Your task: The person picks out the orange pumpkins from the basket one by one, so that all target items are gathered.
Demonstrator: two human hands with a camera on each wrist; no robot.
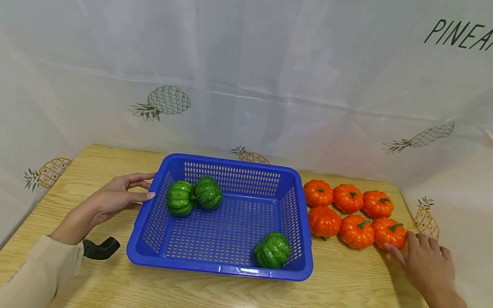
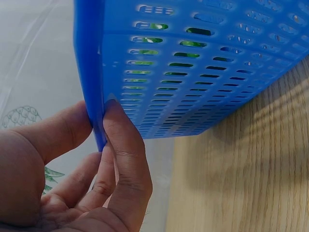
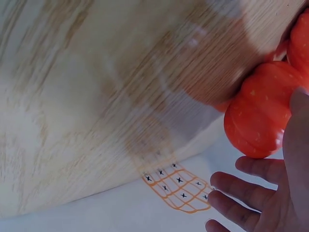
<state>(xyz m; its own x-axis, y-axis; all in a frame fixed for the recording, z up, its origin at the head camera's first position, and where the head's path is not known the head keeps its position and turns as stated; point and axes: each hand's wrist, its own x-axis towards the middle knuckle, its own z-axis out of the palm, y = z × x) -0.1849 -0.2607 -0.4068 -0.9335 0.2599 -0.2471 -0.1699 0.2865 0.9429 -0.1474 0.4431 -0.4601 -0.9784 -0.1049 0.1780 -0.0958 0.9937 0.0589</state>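
Observation:
A blue plastic basket (image 1: 216, 267) with slotted walls stands on the table, three green ribbed pumpkins inside: two touching at the left (image 1: 181, 198), one at the near right corner (image 1: 272, 250). My left hand (image 1: 117, 197) pinches its left rim; the left wrist view shows thumb and forefinger on either side of the rim (image 2: 89, 63). At the right, my right hand (image 1: 429, 266) is at the end orange pumpkin (image 1: 389, 234) of the near row. In the right wrist view its thumb overlaps that pumpkin (image 3: 258, 113), while the fingers (image 3: 241, 191) spread out loosely beside it.
Several more orange pumpkins (image 1: 348, 198) stand in two rows right of the basket. A white curtain printed with pineapples (image 1: 261, 68) hangs behind and beside the wooden table (image 1: 181, 302). Black straps (image 1: 101, 248) show at both wrists.

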